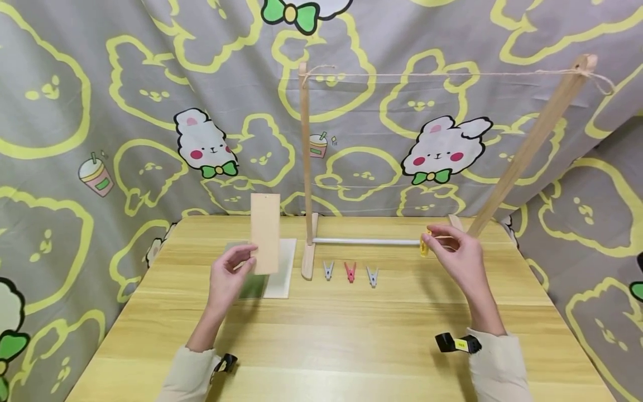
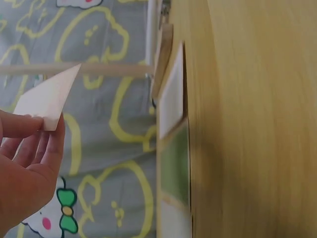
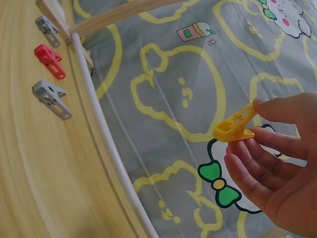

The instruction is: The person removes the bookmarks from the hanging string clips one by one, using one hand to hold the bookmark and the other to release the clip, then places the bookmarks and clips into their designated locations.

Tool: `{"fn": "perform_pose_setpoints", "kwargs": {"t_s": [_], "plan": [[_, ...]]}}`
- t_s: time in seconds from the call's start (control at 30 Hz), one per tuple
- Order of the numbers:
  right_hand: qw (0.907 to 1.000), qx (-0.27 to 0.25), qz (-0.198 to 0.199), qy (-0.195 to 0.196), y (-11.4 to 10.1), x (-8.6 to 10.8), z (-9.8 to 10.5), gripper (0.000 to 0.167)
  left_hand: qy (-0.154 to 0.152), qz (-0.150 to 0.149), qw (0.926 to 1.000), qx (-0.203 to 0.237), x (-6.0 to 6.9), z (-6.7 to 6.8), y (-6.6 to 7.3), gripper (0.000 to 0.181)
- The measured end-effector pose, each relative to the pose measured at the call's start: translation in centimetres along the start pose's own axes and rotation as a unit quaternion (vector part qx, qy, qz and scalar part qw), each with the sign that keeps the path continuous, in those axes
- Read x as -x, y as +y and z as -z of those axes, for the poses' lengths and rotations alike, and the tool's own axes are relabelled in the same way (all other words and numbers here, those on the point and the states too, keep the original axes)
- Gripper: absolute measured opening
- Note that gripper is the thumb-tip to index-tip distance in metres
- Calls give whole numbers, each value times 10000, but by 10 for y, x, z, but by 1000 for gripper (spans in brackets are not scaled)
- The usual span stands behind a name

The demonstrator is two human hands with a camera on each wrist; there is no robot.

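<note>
In the head view my left hand [image 1: 231, 273] pinches a pale wooden bookmark-shaped card [image 1: 265, 234] by its lower left edge. The card stands upright above the table, a small hole near its top; in the left wrist view the card [image 2: 52, 96] tilts between thumb and fingers. My right hand [image 1: 459, 254] holds a yellow clothespin [image 1: 425, 244] near the right end of the white rod. Thumb and fingers grip the yellow clothespin [image 3: 235, 125] by its handles in the right wrist view. Two grey clothespins [image 1: 328, 270] and a red clothespin [image 1: 350, 272] lie in a row on the table.
A wooden frame has a left post [image 1: 306, 156], a leaning right post [image 1: 532, 145], a twine string [image 1: 442, 73] tied between their tops and a white rod [image 1: 366, 241] below. A white card [image 1: 283, 273] and a green one [image 1: 251, 287] lie left of it on the table [image 1: 321, 346].
</note>
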State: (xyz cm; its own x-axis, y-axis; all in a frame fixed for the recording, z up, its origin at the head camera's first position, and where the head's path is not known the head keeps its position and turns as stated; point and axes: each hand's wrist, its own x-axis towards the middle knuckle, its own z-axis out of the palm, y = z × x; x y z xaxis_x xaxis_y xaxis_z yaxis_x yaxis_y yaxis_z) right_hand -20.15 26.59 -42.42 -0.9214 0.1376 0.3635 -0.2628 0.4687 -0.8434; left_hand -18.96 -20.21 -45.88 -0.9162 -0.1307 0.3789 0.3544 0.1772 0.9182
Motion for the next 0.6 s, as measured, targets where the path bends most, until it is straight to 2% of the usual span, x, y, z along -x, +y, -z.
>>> {"fn": "perform_pose_setpoints", "kwargs": {"t_s": [0.33, 0.6], "plan": [[9977, 608, -20, -297, 14, -1, -7, 30, 216, 158, 9983, -509, -13, 35, -1, 23], [9941, 965, -133, -484, 20, -2, -11, 31, -5, 32, 9946, -1041, -8, 59, -9, 24]]}}
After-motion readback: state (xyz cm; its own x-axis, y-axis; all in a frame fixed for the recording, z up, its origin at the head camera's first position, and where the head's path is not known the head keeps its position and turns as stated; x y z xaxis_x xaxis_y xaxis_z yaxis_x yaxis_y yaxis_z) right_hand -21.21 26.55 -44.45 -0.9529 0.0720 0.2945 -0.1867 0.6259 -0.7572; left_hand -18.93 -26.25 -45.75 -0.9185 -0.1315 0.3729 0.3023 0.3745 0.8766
